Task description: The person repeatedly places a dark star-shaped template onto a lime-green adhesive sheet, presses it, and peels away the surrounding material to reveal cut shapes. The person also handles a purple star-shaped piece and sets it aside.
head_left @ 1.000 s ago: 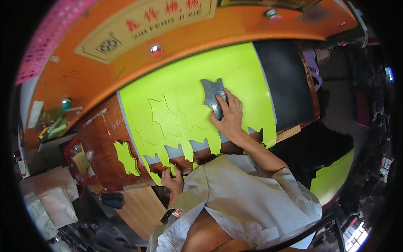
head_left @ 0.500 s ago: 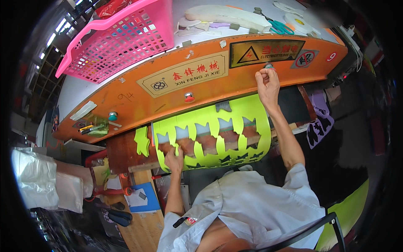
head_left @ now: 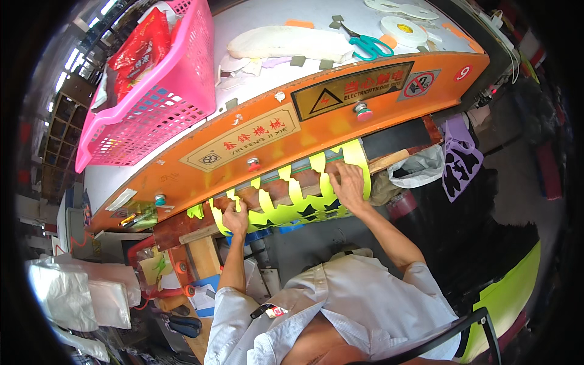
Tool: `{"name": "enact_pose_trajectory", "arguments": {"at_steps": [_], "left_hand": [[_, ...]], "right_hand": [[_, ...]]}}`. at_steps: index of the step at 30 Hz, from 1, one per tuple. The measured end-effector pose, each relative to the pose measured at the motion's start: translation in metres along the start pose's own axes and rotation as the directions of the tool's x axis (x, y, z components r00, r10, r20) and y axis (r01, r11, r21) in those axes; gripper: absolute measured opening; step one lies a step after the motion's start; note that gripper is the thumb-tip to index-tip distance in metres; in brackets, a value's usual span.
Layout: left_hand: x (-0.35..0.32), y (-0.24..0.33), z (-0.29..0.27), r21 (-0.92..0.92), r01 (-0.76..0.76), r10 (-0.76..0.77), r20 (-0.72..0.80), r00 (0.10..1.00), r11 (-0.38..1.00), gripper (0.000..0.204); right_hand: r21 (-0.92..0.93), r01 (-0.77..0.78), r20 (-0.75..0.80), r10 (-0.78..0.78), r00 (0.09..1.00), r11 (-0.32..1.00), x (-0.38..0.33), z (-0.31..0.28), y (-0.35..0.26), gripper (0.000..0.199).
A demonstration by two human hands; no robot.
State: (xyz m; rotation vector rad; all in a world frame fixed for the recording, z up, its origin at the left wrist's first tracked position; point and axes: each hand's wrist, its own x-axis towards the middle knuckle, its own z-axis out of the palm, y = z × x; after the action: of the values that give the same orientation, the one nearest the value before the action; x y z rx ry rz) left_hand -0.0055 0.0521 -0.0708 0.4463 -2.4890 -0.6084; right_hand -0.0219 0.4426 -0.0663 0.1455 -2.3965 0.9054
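While both hands are on the sheet [head_left: 292,210], I judge this as the repositioning step: the lime-green sheet, already full of punched-out gaps, is being slid or pulled across the press bed [head_left: 286,188] under the orange machine head [head_left: 255,143].

My left hand [head_left: 235,217] sits at the sheet's left end, fingers curled over its upper edge in what looks like a pinch on the material; the thumb is hidden, so I cannot be sure how firm that hold is. My right hand [head_left: 349,185] lies toward the right end, palm down and fingers spread flat on the sheet, pressing, not gripping. Between the two hands the sheet spans the bed, its scalloped strips running up and away from my fingers into the slot beneath the head, its lower edge hanging just below my wrists over the front of the bed.

I think the next move calls for both hands working together, the left drawing and the right steadying, so the thin webs between cutouts do not tear or buckle, and for fingers staying out from under the head.

Up beyond my right hand, well apart on the machine top, lie scissors [head_left: 365,44] and a tape roll [head_left: 403,28]. Far up past my left hand stands a pink basket [head_left: 158,103]. Off to the right of my right hand hangs a purple cut sheet [head_left: 460,159].
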Motion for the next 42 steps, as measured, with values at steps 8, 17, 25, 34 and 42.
{"name": "enact_pose_trajectory", "arguments": {"at_steps": [8, 17, 25, 34, 42], "left_hand": [[0.002, -0.004, -0.006, -0.030, 0.000, 0.001, 0.039, 0.999, 1.000, 0.048], [-0.038, -0.018, -0.015, -0.012, 0.071, -0.069, 0.154, 0.986, 0.997, 0.046], [-0.164, -0.042, -0.053, -0.003, -0.021, 0.022, 0.030, 0.999, 1.000, 0.028], [-0.255, -0.058, -0.097, -0.059, -0.026, 0.032, 0.109, 0.994, 0.998, 0.015], [-0.249, -0.065, -0.126, -0.062, 0.010, 0.008, 0.275, 0.961, 0.998, 0.007]], "right_hand": [[-0.052, 0.061, 0.004, -0.061, 0.998, 0.997, -0.022, 0.022, -0.022, 0.040], [-0.109, -0.081, 0.126, 0.094, 0.988, 0.991, -0.059, 0.005, -0.024, 0.034], [-0.020, -0.096, -0.005, 0.096, 0.995, 0.995, -0.053, -0.013, -0.062, 0.071], [0.200, -0.309, 0.301, 0.242, 0.922, 0.930, -0.053, 0.002, -0.071, 0.067], [0.034, -0.259, 0.185, 0.249, 0.951, 0.965, -0.026, -0.064, -0.036, 0.061]]}}
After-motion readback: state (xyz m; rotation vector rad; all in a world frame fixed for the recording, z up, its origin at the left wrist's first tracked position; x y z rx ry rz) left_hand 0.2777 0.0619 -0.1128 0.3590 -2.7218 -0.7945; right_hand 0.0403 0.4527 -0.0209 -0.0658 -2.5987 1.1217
